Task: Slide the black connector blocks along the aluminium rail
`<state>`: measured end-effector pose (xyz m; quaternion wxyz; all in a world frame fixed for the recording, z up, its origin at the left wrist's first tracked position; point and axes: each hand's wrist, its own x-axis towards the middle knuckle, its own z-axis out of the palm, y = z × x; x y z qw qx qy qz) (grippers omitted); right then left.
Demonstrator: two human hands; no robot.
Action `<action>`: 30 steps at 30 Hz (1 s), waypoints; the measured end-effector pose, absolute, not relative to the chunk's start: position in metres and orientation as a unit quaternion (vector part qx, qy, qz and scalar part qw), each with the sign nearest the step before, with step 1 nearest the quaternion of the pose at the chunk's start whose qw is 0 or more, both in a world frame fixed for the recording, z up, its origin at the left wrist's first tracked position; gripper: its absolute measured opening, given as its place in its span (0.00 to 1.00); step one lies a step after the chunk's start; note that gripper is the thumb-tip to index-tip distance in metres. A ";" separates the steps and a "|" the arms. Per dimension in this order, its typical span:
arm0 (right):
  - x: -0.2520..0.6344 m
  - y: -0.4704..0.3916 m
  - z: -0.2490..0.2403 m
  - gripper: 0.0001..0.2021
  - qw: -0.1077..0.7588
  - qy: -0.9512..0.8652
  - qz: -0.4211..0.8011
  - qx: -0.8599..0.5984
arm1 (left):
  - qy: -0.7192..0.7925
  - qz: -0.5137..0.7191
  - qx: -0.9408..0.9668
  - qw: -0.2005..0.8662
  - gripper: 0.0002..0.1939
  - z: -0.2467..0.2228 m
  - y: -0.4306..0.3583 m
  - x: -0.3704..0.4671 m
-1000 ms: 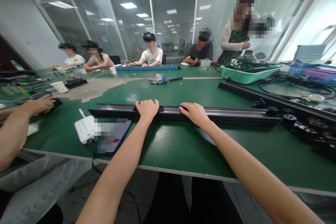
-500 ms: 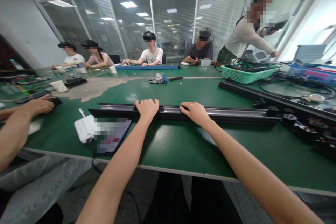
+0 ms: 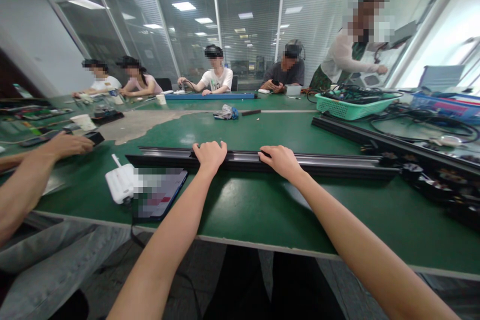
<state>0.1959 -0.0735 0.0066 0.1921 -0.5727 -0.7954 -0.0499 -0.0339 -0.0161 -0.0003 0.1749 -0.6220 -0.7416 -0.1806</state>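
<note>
A long black metal profile (image 3: 330, 162) with a shiny grey channel along its top lies crosswise on the green table in front of me. My left hand (image 3: 210, 156) is closed over it left of its middle, fingers curled across the top. A short way to the right, my right hand (image 3: 280, 160) grips the same profile, with its thumb side toward the left. Dark edges show by the fingertips of both hands; whether these are separate pieces I cannot tell. A phone (image 3: 165, 195) and a white charger-like device (image 3: 119, 182) lie left of my left forearm.
A second black profile (image 3: 348, 137) slants along the right, beside dark parts and cables. Behind it stands a green basket (image 3: 352, 107) of cables. A crumpled cloth (image 3: 226, 112) lies farther back. At the left, a co-worker's hand (image 3: 67, 145) holds a dark block (image 3: 95, 137). Several people are around the table.
My hands and the profile stay practically where they were. The co-worker's hand at the left has shifted right and up with the dark block. The standing person's arm has drawn back.
</note>
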 end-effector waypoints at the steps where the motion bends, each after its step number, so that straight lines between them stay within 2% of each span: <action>1: 0.196 -0.073 0.007 0.18 0.191 -0.796 -0.050 -0.572 | -0.742 -0.179 -0.622 0.174 0.30 0.000 -0.016 -0.034; 30: 0.200 -0.071 0.008 0.19 0.184 -0.794 -0.056 -0.577 | -0.744 -0.176 -0.623 0.167 0.30 0.002 -0.019 -0.033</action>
